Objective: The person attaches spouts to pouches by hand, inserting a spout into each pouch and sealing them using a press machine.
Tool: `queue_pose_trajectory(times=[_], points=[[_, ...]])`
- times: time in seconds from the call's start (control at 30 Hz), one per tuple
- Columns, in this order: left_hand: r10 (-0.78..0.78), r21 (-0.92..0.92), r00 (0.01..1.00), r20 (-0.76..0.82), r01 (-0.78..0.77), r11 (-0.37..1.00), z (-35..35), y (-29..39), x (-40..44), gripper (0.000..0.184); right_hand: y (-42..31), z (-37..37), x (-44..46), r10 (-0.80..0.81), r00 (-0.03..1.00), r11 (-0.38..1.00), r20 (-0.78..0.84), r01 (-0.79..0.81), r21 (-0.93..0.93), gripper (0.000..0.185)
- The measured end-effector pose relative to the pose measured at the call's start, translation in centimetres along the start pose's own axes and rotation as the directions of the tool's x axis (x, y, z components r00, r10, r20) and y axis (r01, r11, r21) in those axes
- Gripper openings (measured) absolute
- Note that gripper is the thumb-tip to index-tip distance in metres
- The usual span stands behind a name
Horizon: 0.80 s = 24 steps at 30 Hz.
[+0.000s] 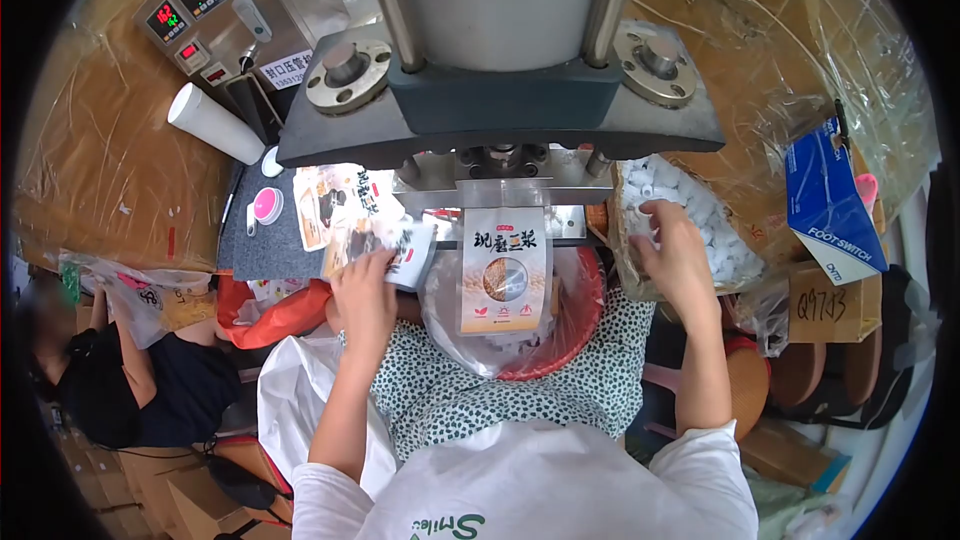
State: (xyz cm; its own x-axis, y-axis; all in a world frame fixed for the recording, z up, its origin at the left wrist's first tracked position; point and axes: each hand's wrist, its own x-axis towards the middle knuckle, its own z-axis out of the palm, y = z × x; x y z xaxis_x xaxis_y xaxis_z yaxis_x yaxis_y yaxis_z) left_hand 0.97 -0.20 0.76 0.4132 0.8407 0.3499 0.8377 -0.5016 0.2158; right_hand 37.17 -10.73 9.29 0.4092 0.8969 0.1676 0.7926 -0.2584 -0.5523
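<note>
My left hand has its fingers closed on the edge of a printed pouch, slightly blurred. Just behind it, more printed pouches lie on the grey mat. Straight ahead, another printed pouch hangs upright under the press jaws, its top edge at the metal. Over on the right, my right hand is above a box of small white plastic pieces, thumb and forefinger apart. Whether its fingertips touch any piece is hard to see.
A heavy press head overhangs the middle. Below the hanging pouch sits a red basin lined with clear plastic. A white cup lies at the left near the control box. At right stands a blue foot-switch box. Another person sits at far left.
</note>
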Motion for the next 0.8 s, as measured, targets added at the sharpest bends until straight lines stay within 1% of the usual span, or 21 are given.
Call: queue_pose_trajectory(times=[0.03, 0.07, 0.1, 0.17, 0.23, 0.27, 0.33, 0.37, 0.43, 0.47, 0.5, 0.53, 0.57, 0.63, 0.73, 0.77, 0.8], points=[[-0.119, -0.107, 0.993, -0.008, 0.117, 0.987, -0.7, 0.3, -0.1, 0.017, -0.6, -0.7, -0.2, 0.012, 1.0, 0.998, -0.011, -0.011, 0.063, 0.027], [-0.127, -0.133, 0.99, -0.066, 0.117, 0.984, -1.6, 1.2, -0.3, 0.014, -0.7, -1.2, -0.2, -0.051, 0.999, 0.987, -0.001, 0.05, 0.153, 0.027], [-0.134, -0.157, 0.983, -0.122, 0.115, 0.981, -2.4, 2.5, -0.4, 0.011, -1.7, -1.4, -0.4, -0.092, 0.993, 0.957, 0.071, 0.068, 0.281, 0.026], [-0.09, -0.219, 0.99, -0.11, 0.064, 0.974, -3.7, 4.9, -0.8, 0.026, -5.0, -0.6, -1.2, -0.187, 0.963, 0.85, 0.195, 0.059, 0.524, 0.023], [-0.061, -0.198, 0.994, -0.09, 0.042, 0.979, -5.2, 6.7, -0.5, 0.03, -7.9, 1.2, -1.8, -0.306, 0.927, 0.792, 0.219, 0.12, 0.598, 0.021], [-0.042, -0.195, 0.994, -0.097, 0.022, 0.98, -5.5, 7.1, -0.5, 0.031, -8.4, 2.0, -1.7, -0.408, 0.903, 0.79, 0.136, 0.275, 0.549, 0.021], [0.005, -0.212, 0.996, -0.092, -0.024, 0.977, -6.3, 7.7, -0.4, 0.032, -8.6, 4.0, -1.3, -0.61, 0.792, 0.72, -0.01, 0.56, 0.409, 0.021], [0.034, -0.272, 0.998, -0.055, -0.048, 0.961, -6.2, 7.8, -0.5, 0.03, -8.6, 4.7, -1.3, -0.607, 0.795, 0.712, 0.016, 0.534, 0.455, 0.021], [0.162, -0.403, 0.986, -0.05, -0.168, 0.899, -5.0, 7.6, -0.7, 0.026, -8.4, 5.7, -1.6, -0.597, 0.799, 0.697, 0.072, 0.472, 0.54, 0.022], [0.151, -0.447, 0.988, 0.013, -0.13, 0.885, -4.6, 7.7, -0.8, 0.024, -8.1, 5.8, -1.6, -0.576, 0.807, 0.72, 0.127, 0.427, 0.547, 0.02], [0.144, -0.489, 0.987, 0.075, -0.089, 0.868, -4.2, 7.8, -1.0, 0.022, -8.0, 5.6, -1.6, -0.495, 0.839, 0.719, 0.223, 0.252, 0.647, 0.02], [0.141, -0.529, 0.98, 0.139, -0.047, 0.848, -3.9, 8.0, -1.1, 0.021, -8.0, 5.2, -1.6, -0.417, 0.848, 0.694, 0.327, 0.065, 0.717, 0.019], [0.128, -0.547, 0.98, 0.155, -0.022, 0.837, -3.5, 8.2, -1.0, 0.02, -7.9, 4.9, -1.6, -0.343, 0.832, 0.645, 0.435, -0.129, 0.754, 0.019], [0.105, -0.581, 0.976, 0.19, 0.026, 0.813, -2.7, 8.5, -0.8, 0.018, -7.1, 4.8, -1.6, -0.338, 0.824, 0.667, 0.455, -0.131, 0.733, 0.019], [0.155, -0.573, 0.983, 0.101, -0.071, 0.816, -2.1, 8.7, -0.4, 0.018, -6.3, 4.9, -1.5, -0.347, 0.82, 0.695, 0.456, -0.101, 0.712, 0.022], [0.157, -0.576, 0.98, 0.119, -0.06, 0.815, -1.9, 8.7, -0.4, 0.017, -6.2, 4.9, -1.5, -0.352, 0.82, 0.703, 0.451, -0.087, 0.706, 0.024], [0.159, -0.578, 0.978, 0.138, -0.051, 0.815, -1.8, 8.7, -0.4, 0.016, -6.1, 5.0, -1.6, -0.323, 0.835, 0.707, 0.445, -0.1, 0.7, 0.027]])
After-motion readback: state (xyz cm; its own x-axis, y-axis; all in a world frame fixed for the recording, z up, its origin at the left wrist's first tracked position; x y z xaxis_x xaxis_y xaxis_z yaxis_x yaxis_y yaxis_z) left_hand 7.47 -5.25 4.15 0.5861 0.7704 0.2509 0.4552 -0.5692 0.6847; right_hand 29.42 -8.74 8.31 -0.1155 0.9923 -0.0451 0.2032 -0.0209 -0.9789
